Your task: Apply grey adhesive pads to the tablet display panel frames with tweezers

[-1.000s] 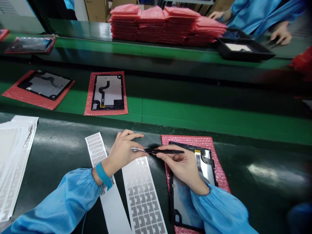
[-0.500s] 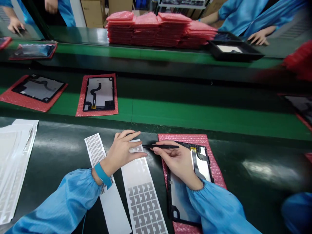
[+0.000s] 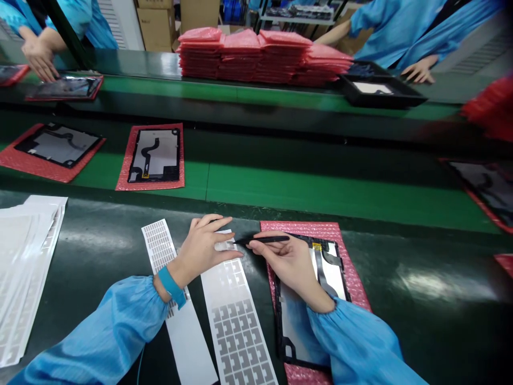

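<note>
My left hand [image 3: 204, 246] lies flat with fingers stretched out, pressing the top of a long white sticker sheet [image 3: 234, 321] printed with grey squares. My right hand [image 3: 290, 264] is closed on black tweezers [image 3: 262, 240] whose tip points left at the sheet's upper end, beside my left fingertips. Under my right wrist lies a dark-framed panel [image 3: 324, 272] with a black flex cable, resting on a pink bubble-wrap mat [image 3: 348, 267]. A second, narrower sticker sheet [image 3: 160, 246] lies under my left wrist.
A stack of white backing sheets [image 3: 24, 256] sits at the left. On the green conveyor belt [image 3: 320, 195] lie two panels on pink mats [image 3: 154, 156], [image 3: 56, 144]. Stacked pink bags [image 3: 256, 53] and a black tray [image 3: 377, 88] stand behind. Other people's hands [image 3: 419, 69], [image 3: 38, 56] work across the line.
The lifted end of the sticker sheet, held up between left fingers and tweezers a second ago, now lies flat under my left hand. The conveyor panels have drifted left.
</note>
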Tool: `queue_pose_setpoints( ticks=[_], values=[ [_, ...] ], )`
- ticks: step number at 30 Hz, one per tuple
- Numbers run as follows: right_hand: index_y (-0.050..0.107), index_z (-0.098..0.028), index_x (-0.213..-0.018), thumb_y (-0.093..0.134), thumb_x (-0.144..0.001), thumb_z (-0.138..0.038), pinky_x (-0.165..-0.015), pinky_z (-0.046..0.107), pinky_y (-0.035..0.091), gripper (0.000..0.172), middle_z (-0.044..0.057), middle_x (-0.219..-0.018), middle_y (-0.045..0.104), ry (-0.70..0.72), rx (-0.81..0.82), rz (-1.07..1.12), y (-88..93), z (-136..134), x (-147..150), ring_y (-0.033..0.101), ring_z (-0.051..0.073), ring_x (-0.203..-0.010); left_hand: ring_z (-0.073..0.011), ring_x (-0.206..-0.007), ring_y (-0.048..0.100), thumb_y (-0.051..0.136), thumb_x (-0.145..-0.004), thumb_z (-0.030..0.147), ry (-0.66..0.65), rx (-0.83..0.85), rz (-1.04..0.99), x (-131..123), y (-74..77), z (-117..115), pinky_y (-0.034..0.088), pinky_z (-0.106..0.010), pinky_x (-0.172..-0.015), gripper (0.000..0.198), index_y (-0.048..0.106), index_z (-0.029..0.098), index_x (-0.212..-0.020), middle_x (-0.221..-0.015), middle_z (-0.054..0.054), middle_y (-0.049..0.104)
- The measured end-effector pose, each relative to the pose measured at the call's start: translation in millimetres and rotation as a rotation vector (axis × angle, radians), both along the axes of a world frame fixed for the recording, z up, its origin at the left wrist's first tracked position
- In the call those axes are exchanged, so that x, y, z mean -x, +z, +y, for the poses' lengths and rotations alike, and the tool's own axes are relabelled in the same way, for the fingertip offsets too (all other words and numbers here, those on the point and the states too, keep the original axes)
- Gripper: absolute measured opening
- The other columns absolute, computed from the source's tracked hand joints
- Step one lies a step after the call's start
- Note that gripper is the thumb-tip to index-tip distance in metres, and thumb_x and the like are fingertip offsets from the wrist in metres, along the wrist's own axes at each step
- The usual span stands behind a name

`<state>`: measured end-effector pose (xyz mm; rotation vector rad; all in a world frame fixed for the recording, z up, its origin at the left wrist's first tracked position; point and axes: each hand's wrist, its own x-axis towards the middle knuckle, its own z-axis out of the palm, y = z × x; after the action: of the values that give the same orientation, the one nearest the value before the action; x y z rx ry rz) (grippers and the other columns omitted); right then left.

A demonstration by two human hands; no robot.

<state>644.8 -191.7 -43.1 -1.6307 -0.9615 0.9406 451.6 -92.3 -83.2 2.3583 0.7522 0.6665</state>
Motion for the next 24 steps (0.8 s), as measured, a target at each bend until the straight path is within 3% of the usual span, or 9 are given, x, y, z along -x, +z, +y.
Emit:
queue_pose_setpoints(
  ticks=[3,6,9,11,13,17,24],
  values=[
    [0.072,-0.018,-0.088,0.091,-0.069,-0.056,-0.066,0.031,0.069,0.047,0.006,-0.074,0.079,-0.076,-0.006,0.142,9.3,-6,-19,0.080,0.027,-0.073,-0.0335,-0.130,0.053,0.084,-0.077,0.056,0.012,-0.036,0.017,1,3.2,-1,0.040,-0.048,-0.099,0.044,0.080,0.025,-0.108,-0.142,-0.010,0.063],
    [0.063,-0.021,-0.108,0.093,-0.070,-0.049,-0.058,0.025,0.067,0.057,0.001,-0.069,0.077,-0.198,-0.058,0.172,20.7,-28,-47,0.079,0.023,-0.067,-0.0327,-0.128,0.053,0.079,-0.086,0.048,0.007,-0.170,0.004,-4,13.1,-11,0.036,-0.047,-0.097,0.036,0.077,0.025,-0.113,-0.141,-0.010,0.063],
    [0.050,-0.022,-0.125,0.093,-0.074,-0.043,-0.060,0.025,0.067,0.070,0.001,-0.068,0.077,-0.265,-0.065,0.085,24.5,-54,-64,0.078,0.023,-0.065,-0.0217,-0.102,0.059,0.064,-0.100,0.032,-0.181,-0.301,-0.018,-21,24.0,-27,0.032,-0.040,-0.084,0.014,0.076,0.028,-0.105,-0.111,-0.003,0.073],
    [0.046,-0.021,-0.125,0.092,-0.074,-0.045,-0.061,0.027,0.067,0.072,0.003,-0.069,0.077,-0.307,-0.056,0.045,21.5,-66,-66,0.078,0.024,-0.064,-0.0169,-0.089,0.058,0.058,-0.103,0.029,-0.342,-0.338,-0.013,-37,27.4,-37,0.030,-0.038,-0.076,0.017,0.075,0.027,-0.103,-0.096,0.000,0.073],
    [0.045,-0.021,-0.122,0.091,-0.074,-0.047,-0.062,0.029,0.068,0.071,0.004,-0.071,0.078,-0.352,-0.054,0.030,16.7,-71,-64,0.078,0.025,-0.064,-0.0155,-0.086,0.058,0.057,-0.103,0.030,-0.423,-0.331,-0.020,-53,26.7,-44,0.029,-0.037,-0.073,0.018,0.074,0.025,-0.105,-0.094,0.001,0.072],
    [0.046,-0.022,-0.119,0.090,-0.075,-0.047,-0.065,0.030,0.068,0.067,0.004,-0.071,0.078,-0.363,-0.049,0.023,10.7,-70,-64,0.079,0.026,-0.066,-0.0147,-0.082,0.058,0.060,-0.101,0.029,-0.408,-0.277,-0.073,-69,20.3,-46,0.031,-0.036,-0.072,0.016,0.074,0.024,-0.105,-0.087,0.002,0.073],
    [0.047,-0.022,-0.119,0.087,-0.081,-0.042,-0.065,0.026,0.067,0.057,0.005,-0.072,0.078,-0.349,-0.041,-0.014,9.8,-69,-67,0.079,0.025,-0.066,-0.0149,-0.079,0.058,0.062,-0.100,0.029,-0.420,-0.257,-0.092,-72,17.5,-43,0.032,-0.035,-0.070,0.014,0.073,0.024,-0.107,-0.084,0.004,0.072]
  ],
)
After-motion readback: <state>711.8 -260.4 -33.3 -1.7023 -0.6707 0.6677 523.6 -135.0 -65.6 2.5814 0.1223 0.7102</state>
